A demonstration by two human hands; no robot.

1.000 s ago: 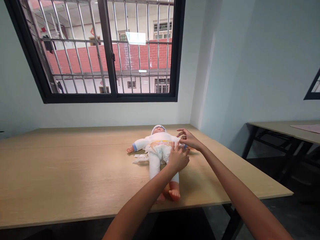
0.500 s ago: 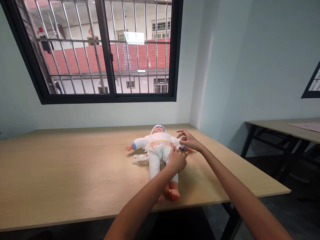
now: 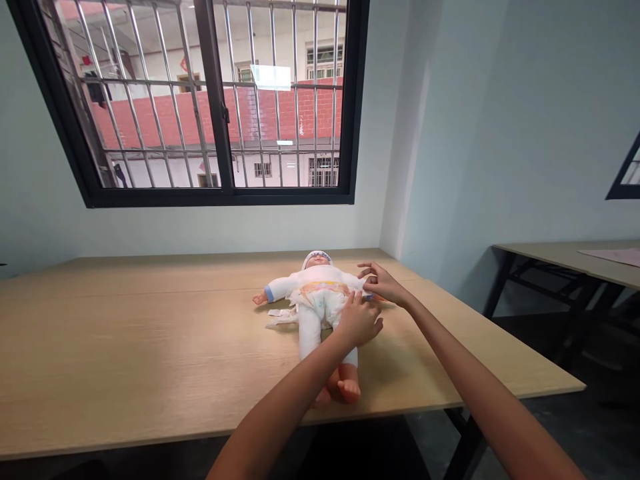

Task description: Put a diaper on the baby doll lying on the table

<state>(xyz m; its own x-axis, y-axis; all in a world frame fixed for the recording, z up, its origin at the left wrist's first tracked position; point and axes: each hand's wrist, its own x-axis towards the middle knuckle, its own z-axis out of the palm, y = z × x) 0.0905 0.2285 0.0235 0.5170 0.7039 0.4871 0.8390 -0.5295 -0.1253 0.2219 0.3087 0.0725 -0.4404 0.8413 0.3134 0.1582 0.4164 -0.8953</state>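
Note:
A baby doll in a white suit with blue cuffs and a cap lies on its back, feet towards me. A white diaper with a coloured waistband is round its hips; a loose white strip sticks out at the left. My left hand lies over the diaper's right side, fingers stretched and thumb apart. Just beyond it, my right hand has thumb and fingers bent round the diaper's white right edge, beside the doll's arm. That hand partly hides the doll's arm, and my left forearm covers part of the legs.
The doll lies on a light wooden table, its feet close to the front edge. Behind stands a wall with a barred, dark-framed window. Another table with a pink sheet stands at the right.
Both hands have shifted slightly to the right. My left hand's fingers have moved along the diaper's side, nearer to my right hand. The doll lies as before.

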